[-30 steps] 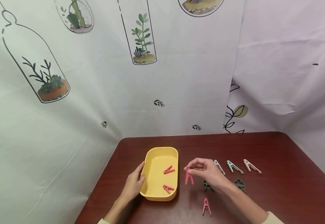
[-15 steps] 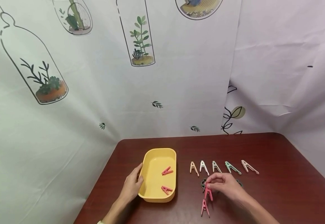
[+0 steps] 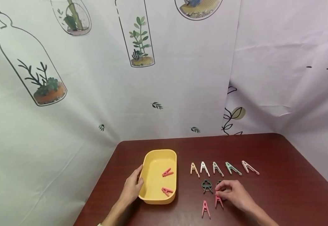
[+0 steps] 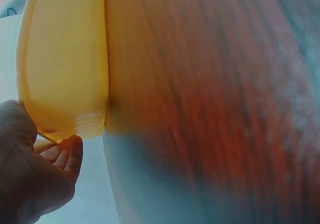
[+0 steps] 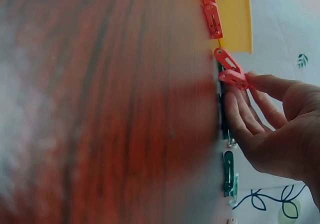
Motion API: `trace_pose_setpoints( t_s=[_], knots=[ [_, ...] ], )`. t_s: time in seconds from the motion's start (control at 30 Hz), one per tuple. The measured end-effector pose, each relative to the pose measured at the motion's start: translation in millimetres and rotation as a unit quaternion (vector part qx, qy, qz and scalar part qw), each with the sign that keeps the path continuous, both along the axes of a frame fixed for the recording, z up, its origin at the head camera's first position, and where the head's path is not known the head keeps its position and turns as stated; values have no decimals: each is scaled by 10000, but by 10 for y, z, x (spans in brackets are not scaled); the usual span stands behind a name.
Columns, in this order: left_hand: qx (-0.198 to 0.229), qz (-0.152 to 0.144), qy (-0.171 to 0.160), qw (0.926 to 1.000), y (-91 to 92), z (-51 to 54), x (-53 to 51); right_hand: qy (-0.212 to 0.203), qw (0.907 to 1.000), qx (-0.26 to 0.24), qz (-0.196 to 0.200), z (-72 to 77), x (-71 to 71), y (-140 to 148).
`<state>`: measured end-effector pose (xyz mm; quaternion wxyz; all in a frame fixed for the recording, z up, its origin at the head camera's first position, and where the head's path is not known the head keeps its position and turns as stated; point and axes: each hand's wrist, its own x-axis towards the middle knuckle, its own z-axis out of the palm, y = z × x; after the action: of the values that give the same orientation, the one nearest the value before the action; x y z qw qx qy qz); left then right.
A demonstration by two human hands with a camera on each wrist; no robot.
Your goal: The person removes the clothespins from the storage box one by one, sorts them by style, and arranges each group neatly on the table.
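My left hand (image 3: 131, 187) grips the left rim of a yellow plastic tub (image 3: 154, 169), its thumb over the edge; the left wrist view shows the fingers against the tub's wall (image 4: 70, 59). Two red clothespins lie inside, one clothespin (image 3: 167, 172) farther back and one clothespin (image 3: 167, 191) near the front. My right hand (image 3: 234, 194) pinches another red clothespin (image 3: 219, 201) by its top end, low at the table, legs towards me. Just left of it lies a similar red clothespin (image 3: 205, 209). The right wrist view shows the pinched clothespin (image 5: 232, 77) between thumb and fingers.
A row of clothespins crosses the table behind: orange (image 3: 194, 169), white (image 3: 204, 169), pale green (image 3: 217, 169), green (image 3: 233, 168) and pale pink (image 3: 250, 167). Before them lies a dark green clip (image 3: 207, 185); another dark clip (image 3: 219, 182) is partly hidden by my right hand.
My right hand has carried the red clothespin from beside the tub to the right and down to the table, beside the other red one. The left hand stays on the tub.
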<state>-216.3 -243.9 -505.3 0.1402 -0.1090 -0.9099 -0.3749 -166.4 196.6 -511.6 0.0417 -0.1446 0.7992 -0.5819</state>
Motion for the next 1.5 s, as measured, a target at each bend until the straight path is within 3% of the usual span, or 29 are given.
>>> trace_pose_setpoints(
  t_s=[0.5, 0.93, 1.33, 1.5],
  knots=[
    [-6, 6, 77, 10000, 5, 3, -4, -123, 9996, 185, -156, 3, 17, -61],
    [-11, 25, 143, 9999, 27, 12, 0, 389, 9950, 900, -197, 26, 127, -48],
    [-2, -57, 223, 9997, 12, 5, 10, 517, 9926, 1072, -245, 15, 150, -52],
    [40, 0, 82, 10000, 17, 12, 2, 603, 9914, 1121, -315, 5, 146, -45]
  ],
)
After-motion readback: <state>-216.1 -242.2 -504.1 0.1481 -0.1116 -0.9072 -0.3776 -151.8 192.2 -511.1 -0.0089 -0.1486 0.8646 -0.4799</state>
